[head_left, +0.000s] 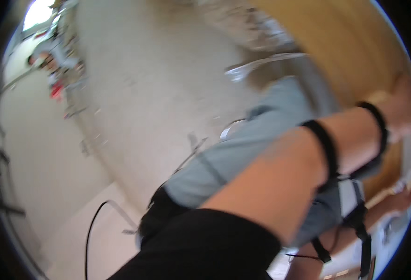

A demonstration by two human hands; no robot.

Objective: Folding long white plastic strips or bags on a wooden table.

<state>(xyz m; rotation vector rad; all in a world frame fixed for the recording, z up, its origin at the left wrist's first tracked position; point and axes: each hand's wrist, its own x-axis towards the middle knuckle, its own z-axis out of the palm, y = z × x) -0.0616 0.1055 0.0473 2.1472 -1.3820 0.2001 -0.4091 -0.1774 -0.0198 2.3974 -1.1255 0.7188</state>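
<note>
My left arm stretches from the lower middle to the right edge, with two black straps around the forearm. My left hand (399, 105) is blurred at the rim, in front of a tan, board-like surface (350, 42); its fingers do not show clearly. Lower down, my right hand (399, 200) is small and smeared, close to some pale, blurred items at the right rim. Whether either hand holds anything cannot be made out. A white device (350, 193) with black straps sits beneath the left forearm. My grey trouser leg (233, 154) lies behind the left arm.
Clear plastic wrapping (261, 28) lies on the floor (145, 70) beside the tan surface, with a white strip (261, 63) near it. A black cable (91, 228) loops at the lower left. Far off at the upper left is a person (51, 56) among clutter, including a red item (56, 91).
</note>
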